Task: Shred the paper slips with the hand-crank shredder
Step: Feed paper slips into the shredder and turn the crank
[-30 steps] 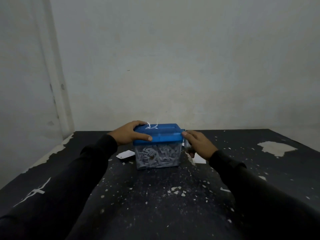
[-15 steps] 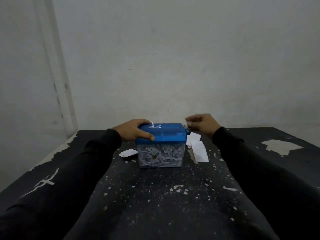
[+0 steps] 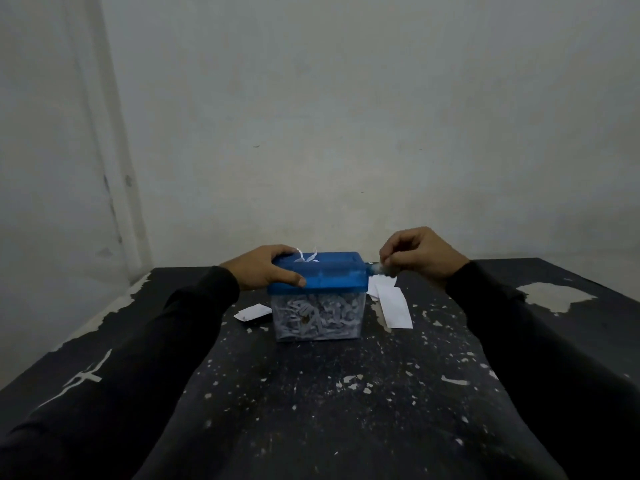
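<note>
A small shredder (image 3: 322, 278) with a blue lid and a clear bin full of white shreds stands mid-table. My left hand (image 3: 263, 270) grips the lid's left end, thumb on the front. Thin scraps of a paper slip (image 3: 308, 256) stick up from the slot. My right hand (image 3: 419, 254) is curled round the crank handle (image 3: 379, 269) at the lid's right end. White paper slips (image 3: 393, 304) lie on the table right of the bin, and another slip (image 3: 252, 312) lies to its left.
The black table (image 3: 311, 393) has chipped paint and small white flecks, with a big bare patch (image 3: 554, 296) at the right. A grey wall rises behind the table's far edge, and the left edge runs close to a side wall.
My right hand has swung up from low beside the bin to level with the lid's top, turning the crank. My left hand has stayed on the lid.
</note>
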